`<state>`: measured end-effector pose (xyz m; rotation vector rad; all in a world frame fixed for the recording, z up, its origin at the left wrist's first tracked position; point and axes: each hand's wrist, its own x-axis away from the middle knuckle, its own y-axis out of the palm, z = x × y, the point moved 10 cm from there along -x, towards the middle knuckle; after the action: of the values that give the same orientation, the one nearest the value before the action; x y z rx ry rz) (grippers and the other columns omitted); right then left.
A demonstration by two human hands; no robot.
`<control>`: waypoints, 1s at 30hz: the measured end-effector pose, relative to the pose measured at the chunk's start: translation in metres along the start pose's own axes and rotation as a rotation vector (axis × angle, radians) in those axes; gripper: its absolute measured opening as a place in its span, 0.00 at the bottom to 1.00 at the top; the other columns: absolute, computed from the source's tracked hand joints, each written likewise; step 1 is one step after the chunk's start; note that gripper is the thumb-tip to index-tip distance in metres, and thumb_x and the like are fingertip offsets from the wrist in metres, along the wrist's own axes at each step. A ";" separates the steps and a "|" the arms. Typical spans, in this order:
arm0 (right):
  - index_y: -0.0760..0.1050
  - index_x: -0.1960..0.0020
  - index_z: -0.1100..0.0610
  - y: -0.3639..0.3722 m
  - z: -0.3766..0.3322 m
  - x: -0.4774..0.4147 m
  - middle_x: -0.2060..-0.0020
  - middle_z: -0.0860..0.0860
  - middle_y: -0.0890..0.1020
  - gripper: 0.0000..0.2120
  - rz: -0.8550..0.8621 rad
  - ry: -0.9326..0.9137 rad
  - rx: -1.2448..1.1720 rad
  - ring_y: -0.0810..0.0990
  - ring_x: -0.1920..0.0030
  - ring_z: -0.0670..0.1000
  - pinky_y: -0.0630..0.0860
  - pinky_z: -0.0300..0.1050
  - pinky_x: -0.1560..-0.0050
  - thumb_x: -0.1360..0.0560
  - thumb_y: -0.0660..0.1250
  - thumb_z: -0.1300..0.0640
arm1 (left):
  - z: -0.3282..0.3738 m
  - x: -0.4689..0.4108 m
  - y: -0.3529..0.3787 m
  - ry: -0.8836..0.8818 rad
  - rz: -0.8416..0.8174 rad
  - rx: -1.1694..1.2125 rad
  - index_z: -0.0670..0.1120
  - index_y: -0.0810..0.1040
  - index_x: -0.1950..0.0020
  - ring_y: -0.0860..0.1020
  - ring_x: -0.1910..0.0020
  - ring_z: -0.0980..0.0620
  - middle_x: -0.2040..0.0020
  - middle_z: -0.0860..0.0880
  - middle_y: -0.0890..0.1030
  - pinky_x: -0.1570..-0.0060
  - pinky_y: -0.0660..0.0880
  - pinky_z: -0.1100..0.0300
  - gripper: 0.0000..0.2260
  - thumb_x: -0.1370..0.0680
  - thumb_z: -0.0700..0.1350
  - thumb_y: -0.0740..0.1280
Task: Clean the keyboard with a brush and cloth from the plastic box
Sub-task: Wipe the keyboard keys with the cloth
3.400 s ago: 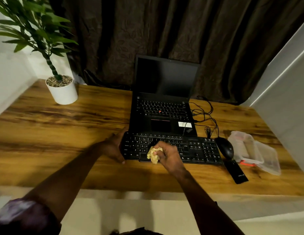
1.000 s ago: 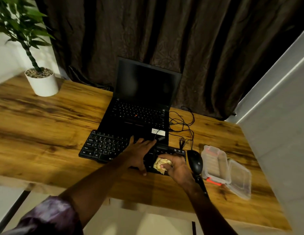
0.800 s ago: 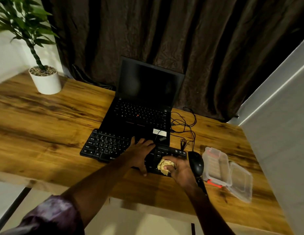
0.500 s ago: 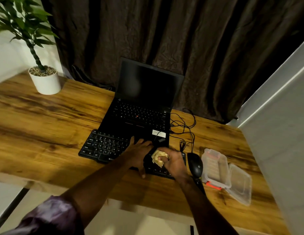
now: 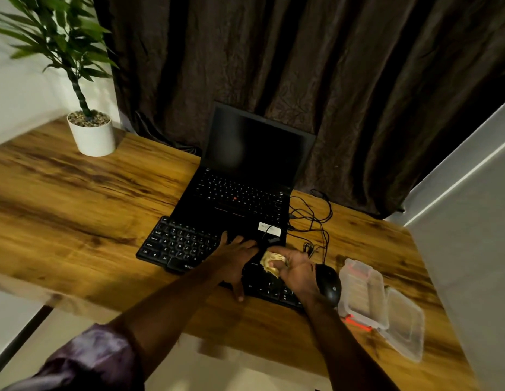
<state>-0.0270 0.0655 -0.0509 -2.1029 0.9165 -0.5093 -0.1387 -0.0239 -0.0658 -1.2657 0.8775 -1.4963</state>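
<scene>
A black keyboard (image 5: 178, 245) lies on the wooden desk in front of the laptop. My left hand (image 5: 235, 256) rests flat on the keyboard's middle, fingers straight, thumb over the front edge. My right hand (image 5: 295, 270) grips a crumpled yellow cloth (image 5: 269, 262) and presses it on the keyboard's right part, near its far edge. An open clear plastic box (image 5: 364, 294) with its lid (image 5: 405, 325) folded out sits at the right. Something thin and red-orange (image 5: 355, 323) shows at the box's front edge; I cannot tell what it is.
A black mouse (image 5: 328, 283) lies between my right hand and the box. An open black laptop (image 5: 245, 176) stands behind the keyboard, with tangled cables (image 5: 313, 221) to its right. A potted plant (image 5: 90, 131) stands at the desk's far left. A dark curtain hangs behind.
My right hand with the cloth has moved over the keyboard's right end, from its front edge toward its far edge. My left hand, earlier at the keyboard's left end, holds the middle.
</scene>
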 end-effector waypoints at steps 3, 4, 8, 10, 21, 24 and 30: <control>0.80 0.38 0.42 -0.003 0.006 -0.005 0.44 0.50 0.83 0.16 -0.023 -0.021 0.055 0.80 0.56 0.44 0.75 0.29 0.62 0.23 0.71 0.57 | 0.000 0.001 0.000 0.001 0.006 0.012 0.49 0.50 0.19 0.50 0.22 0.44 0.20 0.49 0.53 0.29 0.40 0.30 0.61 0.43 0.63 0.81; 0.80 0.38 0.43 -0.006 0.010 -0.005 0.46 0.51 0.84 0.16 -0.034 -0.035 0.082 0.77 0.61 0.40 0.74 0.29 0.64 0.23 0.71 0.57 | 0.000 0.002 -0.001 0.001 0.005 0.016 0.49 0.50 0.19 0.51 0.22 0.44 0.20 0.50 0.53 0.29 0.40 0.29 0.62 0.43 0.63 0.81; 0.81 0.38 0.50 -0.020 0.030 -0.008 0.51 0.51 0.86 0.14 -0.034 -0.009 0.143 0.74 0.65 0.40 0.80 0.41 0.59 0.23 0.71 0.57 | 0.001 0.002 -0.002 -0.007 -0.003 0.010 0.49 0.50 0.19 0.50 0.22 0.44 0.20 0.49 0.52 0.28 0.41 0.29 0.61 0.42 0.63 0.81; 0.82 0.39 0.50 -0.015 0.021 -0.011 0.51 0.51 0.85 0.14 -0.038 -0.020 0.130 0.73 0.67 0.40 0.75 0.33 0.66 0.23 0.71 0.58 | 0.000 0.001 -0.002 -0.003 0.007 0.005 0.49 0.50 0.19 0.51 0.22 0.43 0.20 0.49 0.52 0.29 0.41 0.28 0.62 0.43 0.63 0.81; 0.82 0.39 0.51 -0.036 0.037 -0.005 0.43 0.51 0.84 0.16 -0.058 0.007 0.037 0.83 0.48 0.47 0.79 0.32 0.53 0.24 0.72 0.64 | 0.003 0.001 -0.001 -0.051 -0.044 0.003 0.50 0.50 0.19 0.49 0.22 0.43 0.20 0.49 0.50 0.31 0.42 0.25 0.62 0.43 0.60 0.82; 0.84 0.42 0.50 -0.055 0.057 -0.003 0.46 0.50 0.85 0.15 0.019 0.038 0.041 0.84 0.49 0.48 0.79 0.32 0.50 0.25 0.72 0.66 | 0.007 0.003 -0.001 -0.090 -0.066 -0.022 0.49 0.49 0.19 0.49 0.22 0.42 0.20 0.49 0.49 0.33 0.41 0.23 0.61 0.42 0.57 0.82; 0.84 0.42 0.53 -0.044 0.042 -0.011 0.48 0.48 0.84 0.13 0.031 0.007 0.015 0.84 0.52 0.48 0.73 0.23 0.58 0.24 0.72 0.65 | 0.008 0.000 0.000 -0.116 -0.084 -0.069 0.50 0.48 0.19 0.49 0.22 0.40 0.19 0.48 0.48 0.35 0.41 0.22 0.61 0.41 0.58 0.82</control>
<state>0.0105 0.1142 -0.0428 -2.0713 0.9444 -0.5067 -0.1306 -0.0232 -0.0640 -1.4406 0.8145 -1.4526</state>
